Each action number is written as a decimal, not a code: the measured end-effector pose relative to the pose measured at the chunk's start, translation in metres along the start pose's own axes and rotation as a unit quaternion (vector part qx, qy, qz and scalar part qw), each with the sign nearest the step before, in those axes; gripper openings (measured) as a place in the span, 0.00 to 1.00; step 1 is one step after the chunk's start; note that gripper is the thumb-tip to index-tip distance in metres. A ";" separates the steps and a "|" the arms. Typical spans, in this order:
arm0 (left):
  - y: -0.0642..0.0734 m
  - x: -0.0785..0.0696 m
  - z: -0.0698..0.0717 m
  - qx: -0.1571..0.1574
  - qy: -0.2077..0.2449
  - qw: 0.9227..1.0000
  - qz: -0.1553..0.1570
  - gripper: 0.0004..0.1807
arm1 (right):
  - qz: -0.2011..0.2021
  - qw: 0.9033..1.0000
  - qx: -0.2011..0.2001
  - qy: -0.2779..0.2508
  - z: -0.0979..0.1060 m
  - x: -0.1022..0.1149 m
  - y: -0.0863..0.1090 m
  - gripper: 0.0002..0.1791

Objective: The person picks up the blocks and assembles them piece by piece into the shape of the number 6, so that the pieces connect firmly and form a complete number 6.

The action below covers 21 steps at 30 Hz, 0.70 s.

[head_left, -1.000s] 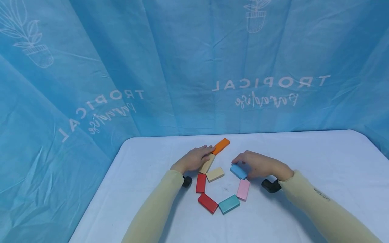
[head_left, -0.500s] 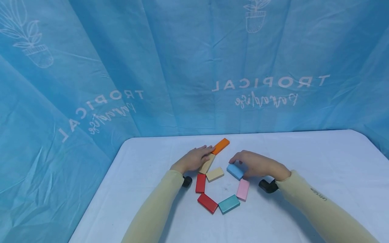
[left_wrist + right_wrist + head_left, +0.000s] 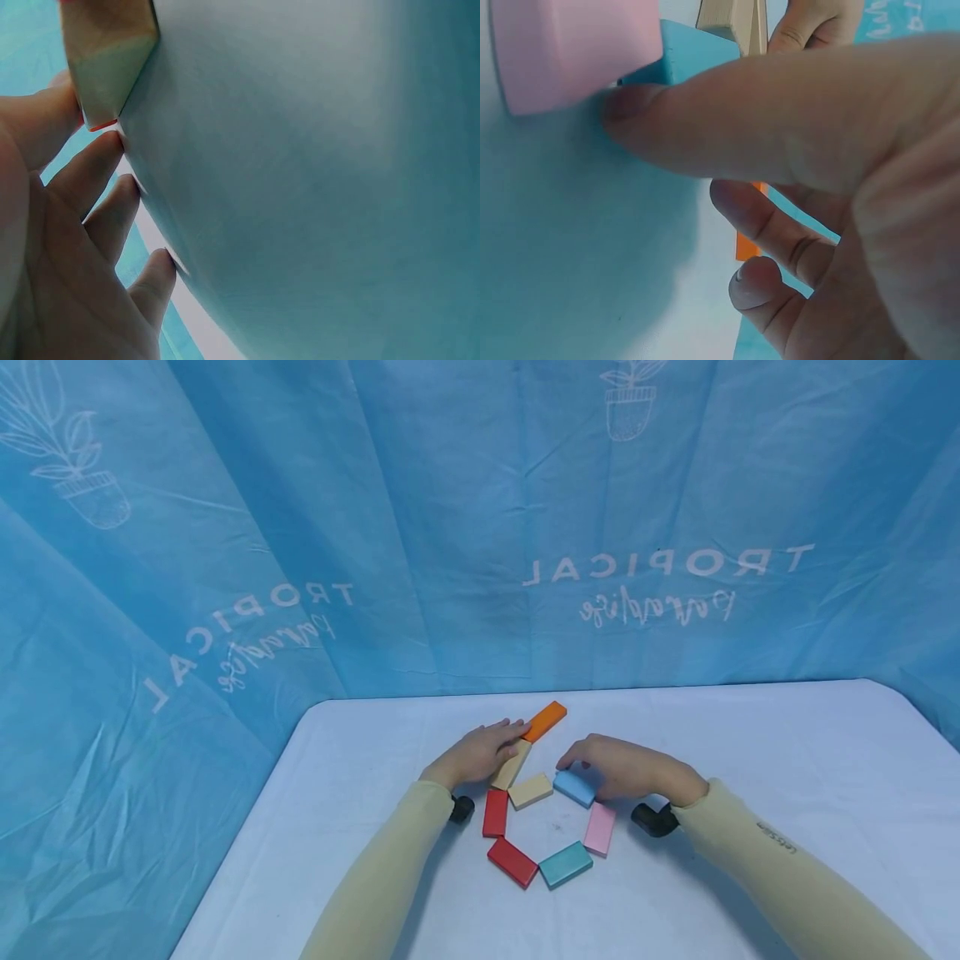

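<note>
My right hand (image 3: 630, 768) pinches a light blue block (image 3: 575, 789) from its far and near ends, thumb near the pink block (image 3: 600, 830). In the right wrist view the thumb lies across the blue block (image 3: 697, 49). With fingers spread out fairly straight, my left hand (image 3: 480, 753) rests beside a long natural-wood block (image 3: 512, 766) and at the lower end of the orange block (image 3: 546, 721). A second natural-wood block (image 3: 531, 791) touches or nearly touches the blue block's left end. The left wrist view shows the thumb against a wooden block (image 3: 112, 60).
Two red blocks (image 3: 496, 813) and a teal block (image 3: 566, 865) continue the ring at the left and front. All lie on a white-covered table (image 3: 750, 735). A blue printed curtain (image 3: 465, 527) hangs behind the table's far edge.
My right hand has slid the blue block leftward, up to the short natural-wood block. The left hand and the other blocks have stayed put.
</note>
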<state>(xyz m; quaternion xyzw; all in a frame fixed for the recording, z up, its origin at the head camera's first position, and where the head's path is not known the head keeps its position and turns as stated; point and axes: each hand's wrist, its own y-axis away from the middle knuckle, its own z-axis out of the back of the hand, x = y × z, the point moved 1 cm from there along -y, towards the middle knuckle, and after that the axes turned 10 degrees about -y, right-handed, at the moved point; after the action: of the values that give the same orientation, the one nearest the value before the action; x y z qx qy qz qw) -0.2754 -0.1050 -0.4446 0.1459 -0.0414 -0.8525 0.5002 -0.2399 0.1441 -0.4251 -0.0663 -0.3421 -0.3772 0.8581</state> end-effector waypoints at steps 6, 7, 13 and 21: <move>-0.001 0.002 -0.002 -0.002 -0.001 1.000 -0.001 0.29 | 0.003 1.000 0.012 -0.001 0.000 0.002 -0.001 0.29; -0.001 0.002 -0.002 -0.002 0.000 1.000 -0.002 0.29 | 0.003 1.000 0.014 -0.001 0.000 0.002 0.000 0.29; -0.001 0.002 -0.002 -0.006 -0.001 1.000 -0.003 0.29 | 0.000 1.000 0.018 -0.003 0.000 0.005 0.001 0.29; 0.001 0.000 0.000 -0.006 -0.004 1.000 -0.004 0.29 | 0.002 1.000 0.007 -0.002 -0.001 0.000 0.003 0.29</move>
<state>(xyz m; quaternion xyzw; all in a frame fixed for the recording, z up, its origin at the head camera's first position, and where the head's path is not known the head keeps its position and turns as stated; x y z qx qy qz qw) -0.2750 -0.1057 -0.4448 0.1394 -0.0380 -0.8553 0.4976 -0.2374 0.1459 -0.4258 -0.0618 -0.3464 -0.3727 0.8586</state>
